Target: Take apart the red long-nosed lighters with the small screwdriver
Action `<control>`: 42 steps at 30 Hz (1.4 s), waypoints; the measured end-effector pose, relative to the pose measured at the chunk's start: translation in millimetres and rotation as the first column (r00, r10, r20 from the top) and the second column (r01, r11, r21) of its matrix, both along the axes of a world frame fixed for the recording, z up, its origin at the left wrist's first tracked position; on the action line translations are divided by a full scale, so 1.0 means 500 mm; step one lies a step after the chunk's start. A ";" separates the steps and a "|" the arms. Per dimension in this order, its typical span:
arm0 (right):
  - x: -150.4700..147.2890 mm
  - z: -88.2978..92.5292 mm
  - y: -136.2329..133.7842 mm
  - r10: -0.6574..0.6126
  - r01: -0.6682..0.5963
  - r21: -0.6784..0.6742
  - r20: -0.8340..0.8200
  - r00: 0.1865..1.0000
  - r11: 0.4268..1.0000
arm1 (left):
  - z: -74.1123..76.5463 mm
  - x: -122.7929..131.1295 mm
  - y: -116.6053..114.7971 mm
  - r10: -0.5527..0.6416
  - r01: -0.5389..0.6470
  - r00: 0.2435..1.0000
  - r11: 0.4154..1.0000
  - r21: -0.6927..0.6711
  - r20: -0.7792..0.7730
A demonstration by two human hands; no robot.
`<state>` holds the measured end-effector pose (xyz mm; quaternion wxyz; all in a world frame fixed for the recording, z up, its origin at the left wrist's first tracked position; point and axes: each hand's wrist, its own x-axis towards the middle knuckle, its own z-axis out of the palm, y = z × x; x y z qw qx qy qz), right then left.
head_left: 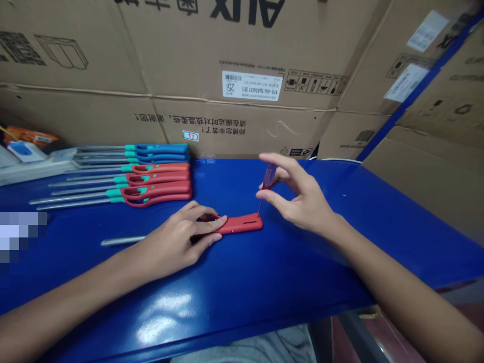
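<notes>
A red long-necked gas lighter [242, 224] lies on the blue table, its metal tube pointing left. My left hand [196, 229] is closed around its trigger part and presses it to the tabletop. Between the thumb and fingers of my right hand [293, 194] is a small screwdriver [268, 176] with a purple see-through handle. Its thin shaft slants down, and the tip meets the right end of the lighter's handle, beside a dark slot. The lighter's trigger is mostly hidden under my left fingers.
Several red lighters [159, 193] and blue lighters [162, 152] lie stacked at the back left of the blue table [234, 282]. A white power strip [26, 151] and an orange packet [34, 136] are beyond them. Large cardboard [189, 60] walls the back; another panel stands at right.
</notes>
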<state>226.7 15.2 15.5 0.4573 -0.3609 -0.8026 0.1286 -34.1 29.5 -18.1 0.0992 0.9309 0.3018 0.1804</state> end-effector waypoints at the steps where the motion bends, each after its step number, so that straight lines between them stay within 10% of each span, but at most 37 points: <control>1: 0.000 0.000 0.000 0.033 -0.034 -0.047 -0.021 0.999 0.998 | 0.000 0.000 0.000 0.001 -0.001 1.000 1.000 -0.001 0.000; 20: -0.004 -0.011 0.007 0.098 -0.118 -0.222 -0.097 0.990 0.968 | 0.000 0.002 -0.002 -0.033 0.032 0.999 0.999 0.016 0.032; 42: -0.006 -0.001 -0.001 -0.017 0.015 -0.054 -0.032 0.999 0.998 | -0.002 0.003 -0.004 -0.046 0.045 0.998 0.999 0.029 0.033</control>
